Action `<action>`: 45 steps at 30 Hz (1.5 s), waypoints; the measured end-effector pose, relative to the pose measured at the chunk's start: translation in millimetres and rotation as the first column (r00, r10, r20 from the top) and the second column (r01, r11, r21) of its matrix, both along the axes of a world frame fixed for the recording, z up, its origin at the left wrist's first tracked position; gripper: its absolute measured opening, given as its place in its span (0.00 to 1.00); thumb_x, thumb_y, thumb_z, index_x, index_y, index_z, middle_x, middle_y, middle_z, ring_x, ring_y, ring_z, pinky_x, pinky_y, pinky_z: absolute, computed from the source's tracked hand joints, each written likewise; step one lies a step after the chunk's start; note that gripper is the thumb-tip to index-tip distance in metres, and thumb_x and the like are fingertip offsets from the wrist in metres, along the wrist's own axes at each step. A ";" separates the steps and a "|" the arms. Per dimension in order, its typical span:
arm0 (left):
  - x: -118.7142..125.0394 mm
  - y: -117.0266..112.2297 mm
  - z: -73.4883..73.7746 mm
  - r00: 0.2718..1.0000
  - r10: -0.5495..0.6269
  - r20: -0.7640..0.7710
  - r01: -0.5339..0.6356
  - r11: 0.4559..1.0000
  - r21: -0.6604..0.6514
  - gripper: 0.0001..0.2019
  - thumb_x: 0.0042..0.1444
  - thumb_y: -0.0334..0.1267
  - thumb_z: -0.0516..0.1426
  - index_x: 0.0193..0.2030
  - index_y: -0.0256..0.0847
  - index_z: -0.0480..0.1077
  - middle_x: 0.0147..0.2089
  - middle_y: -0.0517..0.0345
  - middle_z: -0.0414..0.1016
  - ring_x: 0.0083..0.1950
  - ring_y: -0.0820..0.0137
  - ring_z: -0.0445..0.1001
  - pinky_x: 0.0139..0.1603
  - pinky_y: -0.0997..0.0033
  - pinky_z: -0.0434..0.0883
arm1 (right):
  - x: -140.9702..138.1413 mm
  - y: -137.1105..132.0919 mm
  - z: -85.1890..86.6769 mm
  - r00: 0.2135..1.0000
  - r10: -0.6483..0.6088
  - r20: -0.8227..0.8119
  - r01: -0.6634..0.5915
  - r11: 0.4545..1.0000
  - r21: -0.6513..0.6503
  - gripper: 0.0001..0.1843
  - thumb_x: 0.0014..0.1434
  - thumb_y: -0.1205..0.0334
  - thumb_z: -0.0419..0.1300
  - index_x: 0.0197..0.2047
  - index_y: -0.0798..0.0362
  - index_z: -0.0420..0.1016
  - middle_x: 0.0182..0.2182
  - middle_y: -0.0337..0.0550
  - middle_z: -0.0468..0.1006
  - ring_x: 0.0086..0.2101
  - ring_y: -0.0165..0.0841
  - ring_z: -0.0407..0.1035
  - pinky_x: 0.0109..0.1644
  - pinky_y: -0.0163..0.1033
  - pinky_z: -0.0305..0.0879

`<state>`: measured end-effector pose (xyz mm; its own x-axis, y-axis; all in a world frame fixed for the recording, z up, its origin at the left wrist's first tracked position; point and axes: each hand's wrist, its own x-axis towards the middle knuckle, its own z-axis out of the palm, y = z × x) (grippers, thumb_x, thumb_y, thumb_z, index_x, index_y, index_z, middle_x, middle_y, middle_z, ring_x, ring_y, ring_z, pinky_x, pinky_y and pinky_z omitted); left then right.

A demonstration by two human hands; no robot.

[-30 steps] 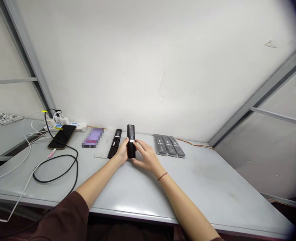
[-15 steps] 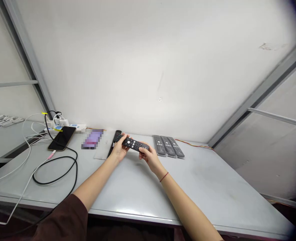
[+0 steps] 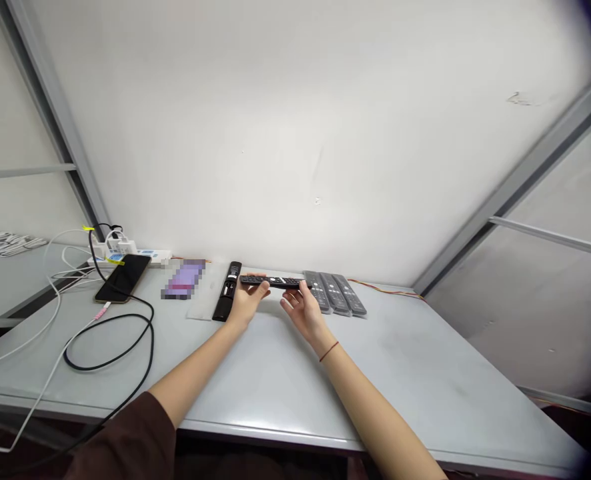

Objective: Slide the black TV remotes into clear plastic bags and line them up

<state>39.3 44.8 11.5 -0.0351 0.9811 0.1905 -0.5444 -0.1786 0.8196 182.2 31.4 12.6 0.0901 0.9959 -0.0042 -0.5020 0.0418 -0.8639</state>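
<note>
A black remote control (image 3: 275,283) is held level above the table between both hands, seen nearly edge-on with its buttons on the upper side. My left hand (image 3: 246,301) is closed on its left end. At the other end, my right hand (image 3: 305,310) grips it with the thumb near the top edge. Just left of my left hand lies another black remote (image 3: 227,290), with what looks like an open battery compartment facing up. Behind and right of my right hand, three remotes in clear wrapping (image 3: 333,293) lie side by side.
A dark phone (image 3: 123,278) rests by a white power strip (image 3: 156,257) with chargers. Black cable (image 3: 109,365) loops over the table's left side. A clear bag (image 3: 203,303) and a pixelated purple item (image 3: 184,279) lie at the back. Thin coloured wires (image 3: 385,289) run along the wall.
The held remote has tilted from showing its button face to nearly edge-on, and has moved slightly right and up. The remote on the left is now less covered by my left hand.
</note>
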 end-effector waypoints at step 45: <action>-38.1 15.3 3.5 0.187 0.360 -0.914 -0.021 0.932 0.362 0.17 0.62 0.39 0.46 0.45 0.40 0.74 0.47 0.49 0.75 0.47 0.62 0.72 0.51 0.64 0.65 | -19.2 -15.9 -8.1 0.919 0.146 0.366 -0.115 0.988 -0.106 0.16 0.47 0.54 0.63 0.33 0.51 0.61 0.22 0.34 0.70 0.20 0.28 0.66 0.22 0.33 0.62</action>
